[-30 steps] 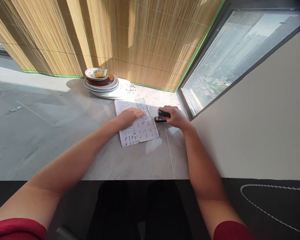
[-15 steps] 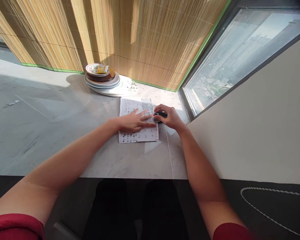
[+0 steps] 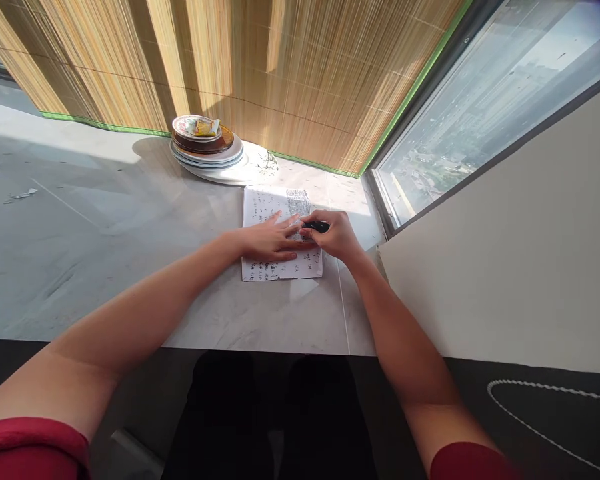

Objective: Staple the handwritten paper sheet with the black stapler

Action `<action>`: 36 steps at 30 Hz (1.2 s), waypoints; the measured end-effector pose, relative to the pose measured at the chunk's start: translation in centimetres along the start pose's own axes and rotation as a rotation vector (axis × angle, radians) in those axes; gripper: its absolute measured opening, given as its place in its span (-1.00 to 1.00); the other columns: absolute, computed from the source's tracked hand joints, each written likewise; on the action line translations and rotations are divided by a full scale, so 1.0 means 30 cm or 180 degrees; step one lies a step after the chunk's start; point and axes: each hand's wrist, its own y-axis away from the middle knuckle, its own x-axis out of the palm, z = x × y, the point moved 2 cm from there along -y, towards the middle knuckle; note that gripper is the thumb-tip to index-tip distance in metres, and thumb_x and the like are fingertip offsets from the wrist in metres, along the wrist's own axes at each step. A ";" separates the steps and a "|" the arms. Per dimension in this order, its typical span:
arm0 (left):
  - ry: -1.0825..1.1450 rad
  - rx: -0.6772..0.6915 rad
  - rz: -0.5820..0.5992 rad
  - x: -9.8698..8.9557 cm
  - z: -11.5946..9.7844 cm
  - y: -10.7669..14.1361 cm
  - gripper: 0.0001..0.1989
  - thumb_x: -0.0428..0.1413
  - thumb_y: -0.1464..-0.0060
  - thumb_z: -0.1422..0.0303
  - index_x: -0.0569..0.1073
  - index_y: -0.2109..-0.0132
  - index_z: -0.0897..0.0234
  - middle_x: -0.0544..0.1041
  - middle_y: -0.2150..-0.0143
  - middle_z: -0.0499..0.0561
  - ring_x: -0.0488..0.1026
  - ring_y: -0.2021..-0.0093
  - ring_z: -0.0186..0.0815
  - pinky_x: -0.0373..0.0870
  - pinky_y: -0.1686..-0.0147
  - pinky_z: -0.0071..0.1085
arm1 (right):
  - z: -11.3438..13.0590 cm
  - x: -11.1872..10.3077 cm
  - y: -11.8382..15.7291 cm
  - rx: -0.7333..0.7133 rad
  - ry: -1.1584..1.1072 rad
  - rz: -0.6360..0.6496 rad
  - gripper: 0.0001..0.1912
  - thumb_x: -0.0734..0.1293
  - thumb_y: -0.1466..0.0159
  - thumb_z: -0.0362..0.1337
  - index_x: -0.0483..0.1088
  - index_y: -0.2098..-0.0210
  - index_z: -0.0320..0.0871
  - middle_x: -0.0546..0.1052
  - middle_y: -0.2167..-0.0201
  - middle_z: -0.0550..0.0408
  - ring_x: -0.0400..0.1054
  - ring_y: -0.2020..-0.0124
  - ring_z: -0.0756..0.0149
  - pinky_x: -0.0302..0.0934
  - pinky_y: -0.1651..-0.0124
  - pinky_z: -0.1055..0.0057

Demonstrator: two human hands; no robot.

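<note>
A white sheet of paper (image 3: 253, 200) covered with handwriting lies on the grey stone-like ledge (image 3: 180, 200). Flat on its middle rests my left hand (image 3: 270, 239), fingers spread and pointing right. My right hand (image 3: 336, 233) is closed around a small black tool (image 3: 316, 227) at the right part of the sheet, close to the left fingertips. The fingers cover much of the tool, so its exact kind cannot be made out. A block of dense dark writing (image 3: 297, 201) shows at the sheet's upper right.
Behind the paper stands a stack of plates (image 3: 207, 152) with a small yellow packet (image 3: 206, 128) on top. A bamboo blind (image 3: 300, 80) hangs at the back. To the right are a window (image 3: 440, 133) and a white wall (image 3: 520, 267). Debris (image 3: 23, 195) lies at left.
My right hand has shifted left with the black tool, from the sheet's right edge to farther over the paper. The left hand stays spread on the sheet. The view has tilted slightly.
</note>
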 end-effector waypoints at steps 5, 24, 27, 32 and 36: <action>0.0003 -0.0011 0.0010 0.003 -0.002 -0.005 -0.44 -0.08 -0.41 0.04 0.24 -0.49 -0.22 -0.07 -0.63 -0.14 -0.29 -0.62 0.13 -0.36 -0.50 0.28 | 0.007 0.007 0.002 0.0028 0.0160 -0.0025 -0.85 0.52 -0.22 -0.17 0.65 0.25 -0.08 0.68 0.29 0.06 0.54 0.25 0.14 0.40 0.12 0.21; 0.0073 -0.0078 -0.0038 0.013 0.000 -0.008 -0.46 -0.05 -0.40 0.05 0.31 -0.45 -0.15 -0.06 -0.63 -0.11 -0.30 -0.62 0.09 -0.40 -0.51 0.25 | 0.043 0.018 0.008 0.0362 0.0860 0.0063 -0.90 0.50 -0.24 -0.20 0.64 0.25 -0.03 0.67 0.31 0.09 0.52 0.21 0.11 0.34 0.12 0.23; 0.0068 -0.0112 -0.0011 0.014 0.000 -0.008 -0.44 -0.06 -0.41 0.05 0.29 -0.47 -0.08 -0.08 -0.64 -0.06 -0.31 -0.62 0.07 -0.42 -0.52 0.23 | 0.055 0.026 0.001 0.0343 0.1021 0.0136 -0.93 0.50 -0.22 -0.21 0.63 0.28 -0.02 0.66 0.30 0.11 0.50 0.20 0.13 0.31 0.07 0.22; 0.0068 -0.0118 0.0026 0.005 -0.009 -0.005 -0.45 -0.08 -0.43 0.05 0.31 -0.46 0.00 -0.06 -0.63 0.00 -0.28 -0.62 0.09 -0.41 -0.49 0.31 | 0.062 0.060 -0.019 0.0138 0.1105 0.0220 -0.91 0.51 -0.23 -0.26 0.56 0.41 -0.04 0.62 0.35 0.09 0.47 0.20 0.11 0.26 0.01 0.18; 0.0039 -0.0070 0.0060 0.000 -0.012 -0.004 -0.51 -0.10 -0.44 0.06 0.41 -0.38 -0.03 0.08 -0.60 -0.02 -0.25 -0.62 0.06 -0.41 -0.49 0.32 | 0.071 0.092 -0.024 -0.0079 0.1182 0.0414 -0.79 0.42 -0.29 -0.36 0.53 0.48 -0.06 0.61 0.35 0.07 0.46 0.17 0.12 0.23 -0.04 0.17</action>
